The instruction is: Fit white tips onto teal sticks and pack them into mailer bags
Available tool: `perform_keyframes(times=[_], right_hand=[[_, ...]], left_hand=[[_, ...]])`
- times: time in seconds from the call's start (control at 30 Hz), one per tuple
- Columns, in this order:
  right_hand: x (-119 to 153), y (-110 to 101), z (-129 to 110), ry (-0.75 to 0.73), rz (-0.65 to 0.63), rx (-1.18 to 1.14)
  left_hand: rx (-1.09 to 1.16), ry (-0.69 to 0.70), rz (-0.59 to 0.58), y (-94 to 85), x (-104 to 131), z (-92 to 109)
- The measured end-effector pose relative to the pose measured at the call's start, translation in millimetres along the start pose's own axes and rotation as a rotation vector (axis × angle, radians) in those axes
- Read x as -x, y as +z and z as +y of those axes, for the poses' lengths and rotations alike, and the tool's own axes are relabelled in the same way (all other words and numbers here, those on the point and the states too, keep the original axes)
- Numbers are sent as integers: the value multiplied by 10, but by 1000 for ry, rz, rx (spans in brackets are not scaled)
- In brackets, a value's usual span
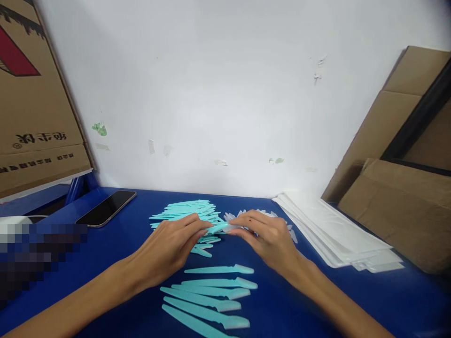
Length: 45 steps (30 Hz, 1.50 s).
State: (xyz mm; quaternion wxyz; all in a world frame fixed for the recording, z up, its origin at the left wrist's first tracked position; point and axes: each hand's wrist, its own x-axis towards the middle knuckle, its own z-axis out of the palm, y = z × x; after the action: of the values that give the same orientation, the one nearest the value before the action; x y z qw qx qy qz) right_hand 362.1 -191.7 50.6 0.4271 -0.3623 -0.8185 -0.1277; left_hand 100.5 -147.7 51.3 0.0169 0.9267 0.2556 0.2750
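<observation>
- Held turquoise tool [217, 228]: raised between the hands, above the blue table [141, 307], its end meeting a translucent cap [229, 227].
- Left hand [172, 241]: fingertips pinched on the tool; right hand [271, 237]: pinched on the cap. Best kept in line, pressure gentle, fingertips off any edge.
- Nearer the person: spaced turquoise tools [207, 270].
- Beyond: turquoise pile [190, 209].

Smooth plastic in razors [234, 323] at six o'clock; glossy face on phone [105, 209], near nine; slick sheen on sleeves [334, 230], at four; matt, creased cardboard [398, 211], at three; matt, scuffed wall [218, 84], at twelve.
</observation>
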Motion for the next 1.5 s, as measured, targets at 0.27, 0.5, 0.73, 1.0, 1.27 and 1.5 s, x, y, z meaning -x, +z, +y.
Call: perform_keyframes(times=[0.27,0.5,0.73,1.0,1.27,1.5], right_hand=[[14,-9,18,-9,5,20],[67,66,-47,-44,-106,-87],[104,125,-101,-22,-49,-162],[27,-30,-41,-20,-524,-18],[-32,-97,56,95,-711,-59],[-41,-148,135,230,-504,149]], left_hand=[[31,10,-14,-17,3,-11],[200,9,-77,20,-7,81],[314,-145,-63,91,30,136],[210,-133,-291,46,-10,149],[-223,-127,-194,-140,-27,30],[-198,-104,-395,-213,-22,-79]])
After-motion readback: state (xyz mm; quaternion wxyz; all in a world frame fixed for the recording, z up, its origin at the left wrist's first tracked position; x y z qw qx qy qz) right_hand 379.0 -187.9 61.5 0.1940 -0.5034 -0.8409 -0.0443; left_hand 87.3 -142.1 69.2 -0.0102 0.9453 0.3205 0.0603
